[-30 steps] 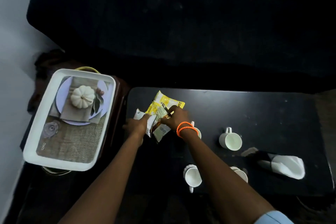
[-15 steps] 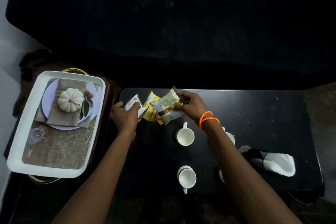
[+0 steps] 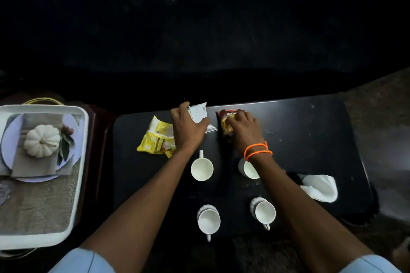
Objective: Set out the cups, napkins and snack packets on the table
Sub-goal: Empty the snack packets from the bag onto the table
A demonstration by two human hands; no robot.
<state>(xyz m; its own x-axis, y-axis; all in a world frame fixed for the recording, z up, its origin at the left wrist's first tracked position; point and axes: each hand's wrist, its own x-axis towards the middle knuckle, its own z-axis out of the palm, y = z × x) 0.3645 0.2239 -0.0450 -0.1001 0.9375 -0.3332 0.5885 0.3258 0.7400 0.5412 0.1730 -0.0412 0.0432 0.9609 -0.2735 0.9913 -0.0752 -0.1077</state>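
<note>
Head view looked down on a dark tabletop (image 3: 310, 139) where both hands worked at the far edge. Left hand (image 3: 188, 128) lay flat, fingers loosely spread, over a silvery packet (image 3: 199, 113) — pressing it down, not gripping, as far as could be judged. Right hand (image 3: 241, 126) rested curled on a red-and-yellow packet (image 3: 228, 117) just beside it; whether it pinched or merely pushed could not be told. Two yellow packets (image 3: 157, 139) lay overlapping to the left. Four white cups (image 3: 202, 168) stood upright nearer the person, one partly hidden under the right wrist. A white napkin (image 3: 319, 186) sat crumpled at the right end. Beside the tabletop stood a white tray (image 3: 77, 162). The silvery packet lay near the far edge — a push could tip it off. The right forearm passed just over a cup, so a careless withdrawal could knock it.
</note>
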